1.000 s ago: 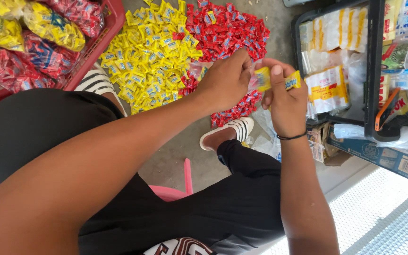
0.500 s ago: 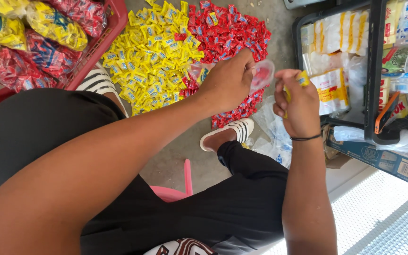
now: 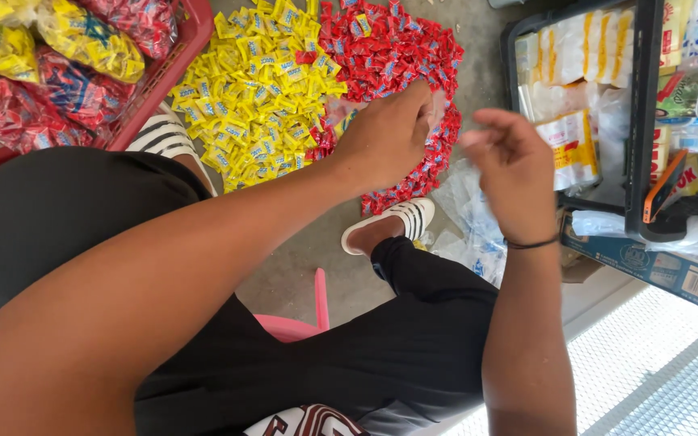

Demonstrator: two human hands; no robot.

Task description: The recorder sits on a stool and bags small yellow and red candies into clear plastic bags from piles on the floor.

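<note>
Red and yellow sachets cover the floor in front of the seated person. The left hand hovers over the red heap, its fingers curled together around a thin clear bag at the heap's right edge; the bag is blurred, so I cannot tell what is in it. The right hand hangs just beside it, apart from the bag, fingers loosely bent and spread, holding nothing that shows. A dark band sits on that wrist.

The yellow heap lies left of the red one, the two touching along a ragged line, with a few red sachets strayed into the yellow. Each sachet is a small rectangle with a blue mark.

At top left a red basket holds clear bags stuffed with more yellow and red sachets. At right a black crate carries white packets with yellow stripes, a white and yellow pouch, and boxes in green, red and blue. A blue carton lies under its near edge. Crumpled clear plastic lies on the floor below the right hand, next to a white striped sandal. A pink stool shows between the legs.
</note>
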